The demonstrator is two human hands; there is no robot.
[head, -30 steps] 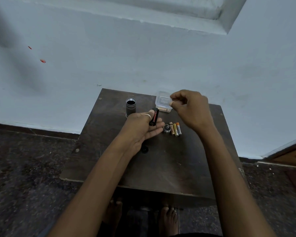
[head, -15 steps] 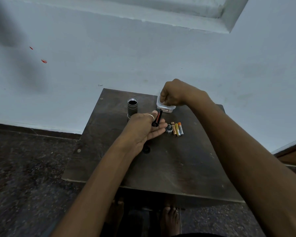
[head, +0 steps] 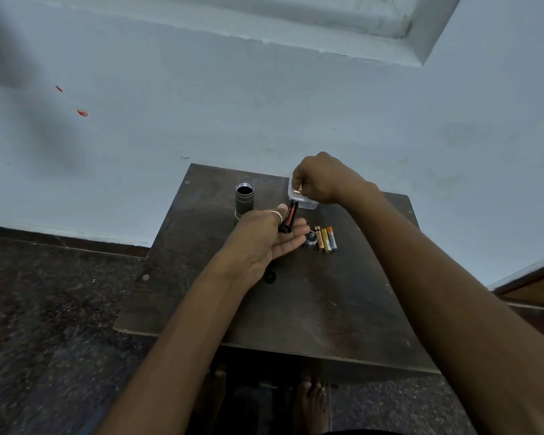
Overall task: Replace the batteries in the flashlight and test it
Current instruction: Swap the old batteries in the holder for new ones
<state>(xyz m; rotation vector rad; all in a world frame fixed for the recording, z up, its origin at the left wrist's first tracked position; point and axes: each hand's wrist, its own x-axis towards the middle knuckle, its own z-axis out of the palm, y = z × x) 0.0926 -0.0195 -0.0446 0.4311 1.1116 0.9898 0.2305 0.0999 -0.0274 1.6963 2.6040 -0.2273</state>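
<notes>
Holder (head: pixel 289 216) pinched upright in left hand (head: pixel 266 243), right hand (head: pixel 319 180) fingers closed on a battery (head: pixel 296 192) inside box (head: pixel 308 205) beyond, flashlight (head: pixel 244 199) left of thumb, 3 batteries (head: pixel 326 238) right of palm.

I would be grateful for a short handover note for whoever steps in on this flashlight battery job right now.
Left hand: palm up, holding the black-and-red battery holder.
Right hand: reaching into the clear plastic box, pinching what looks like a battery.
Flashlight body: upright on the table, open end up.
End cap and three batteries: lying side by side on the table.
Done: flashlight opened, holder out.
Left: load holder, reassemble, test.
</notes>
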